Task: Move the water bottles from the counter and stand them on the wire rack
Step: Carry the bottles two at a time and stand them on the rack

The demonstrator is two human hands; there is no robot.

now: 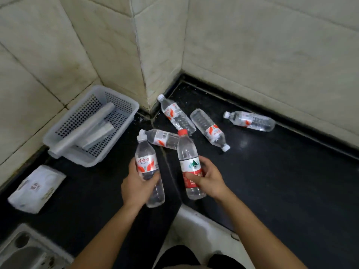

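Note:
My left hand (138, 188) grips a white-capped water bottle (146, 160) with a white and orange label, held upright above the black counter (272, 181). My right hand (208, 178) grips a red-capped water bottle (188, 152) with a red and white label, also upright. Several more white-capped bottles lie on their sides on the counter: one (165, 138) just behind my hands, one (175, 113) near the wall corner, one (209, 130) to its right, one (250, 121) by the right wall. No wire rack is in view.
A white perforated plastic basket (58, 136) holding rolled plastic stands at the left against the tiled wall. A white tissue pack (37, 188) lies at the counter's left. A sink (23, 253) shows at the bottom left. The counter's front edge (204, 220) runs below my hands.

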